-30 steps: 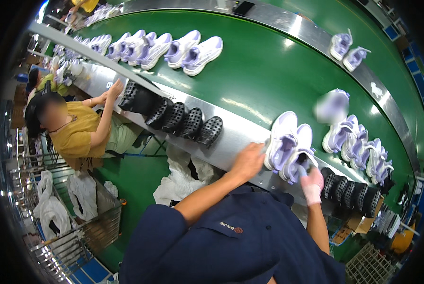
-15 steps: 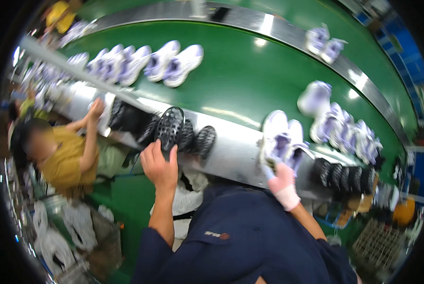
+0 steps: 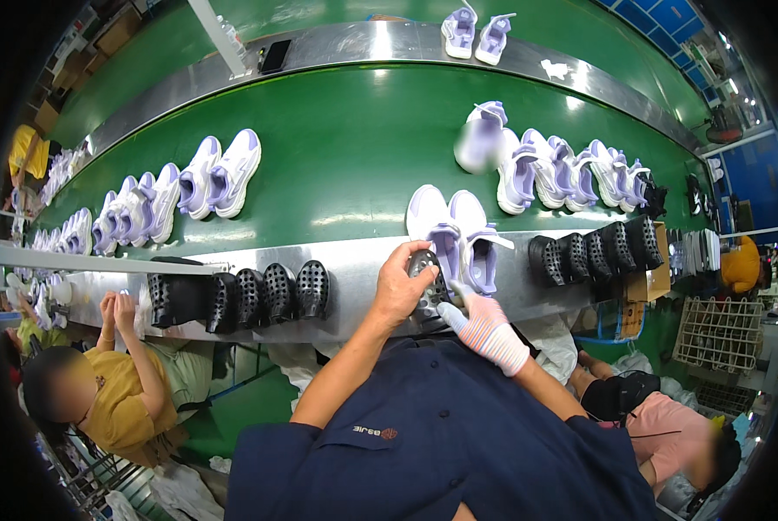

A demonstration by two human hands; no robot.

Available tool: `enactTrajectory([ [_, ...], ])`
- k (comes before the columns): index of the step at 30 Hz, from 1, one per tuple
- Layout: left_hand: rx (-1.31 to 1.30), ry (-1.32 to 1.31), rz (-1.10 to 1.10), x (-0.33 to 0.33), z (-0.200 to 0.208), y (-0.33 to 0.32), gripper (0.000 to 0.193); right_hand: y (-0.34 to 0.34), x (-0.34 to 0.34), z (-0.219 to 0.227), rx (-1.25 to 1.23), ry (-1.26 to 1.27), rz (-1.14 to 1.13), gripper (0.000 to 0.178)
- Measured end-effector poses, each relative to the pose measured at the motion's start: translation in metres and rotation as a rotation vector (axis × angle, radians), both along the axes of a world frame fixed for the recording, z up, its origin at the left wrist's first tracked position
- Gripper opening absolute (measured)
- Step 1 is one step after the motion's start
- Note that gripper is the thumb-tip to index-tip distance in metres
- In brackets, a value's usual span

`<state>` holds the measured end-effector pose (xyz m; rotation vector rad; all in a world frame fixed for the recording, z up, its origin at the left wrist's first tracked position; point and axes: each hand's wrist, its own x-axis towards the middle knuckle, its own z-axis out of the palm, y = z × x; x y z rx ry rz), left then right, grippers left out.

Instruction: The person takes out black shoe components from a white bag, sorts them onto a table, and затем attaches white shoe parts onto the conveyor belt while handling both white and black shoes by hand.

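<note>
My bare left hand (image 3: 399, 285) grips a black perforated plastic shoe tree (image 3: 427, 282) upright, fingers behind it and thumb across its front. Just beyond stands a pair of white and lilac sneakers, the left shoe (image 3: 430, 211) and the right shoe (image 3: 470, 208), toes pointing away over the bench edge. The left shoe's opening is partly hidden by the shoe tree. My right hand (image 3: 486, 330), in a striped knit glove with greyish fingertips, is at the heels of the pair. Its thumb and forefinger are apart, the thumb close to the shoe tree.
More black shoe trees stand on the metal ledge to the left (image 3: 278, 293) and right (image 3: 599, 258). Sneakers line the green belt (image 3: 345, 148) on both sides. A phone (image 3: 275, 56) lies on the far rail. One person (image 3: 119, 391) sits at left, another (image 3: 671, 430) bends at right.
My left hand has brought a shoe tree from the row on the left to the sneaker pair. My right hand has shifted slightly at the shoes' heels. The view has turned leftward.
</note>
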<state>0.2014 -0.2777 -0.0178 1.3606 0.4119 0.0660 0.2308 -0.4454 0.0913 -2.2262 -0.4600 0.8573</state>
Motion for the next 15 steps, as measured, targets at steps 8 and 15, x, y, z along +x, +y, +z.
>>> enactTrajectory([
  [8, 0.328, -0.01, 0.11, 0.02, -0.01, -0.052, 0.039, -0.042, 0.002, -0.041, -0.147, -0.171, -0.006, 0.061],
  [15, 1.046, 0.002, 0.173, 0.053, -0.017, -0.028, 0.053, -0.045, 0.052, -0.038, -0.541, -0.16, 0.207, 0.048],
])
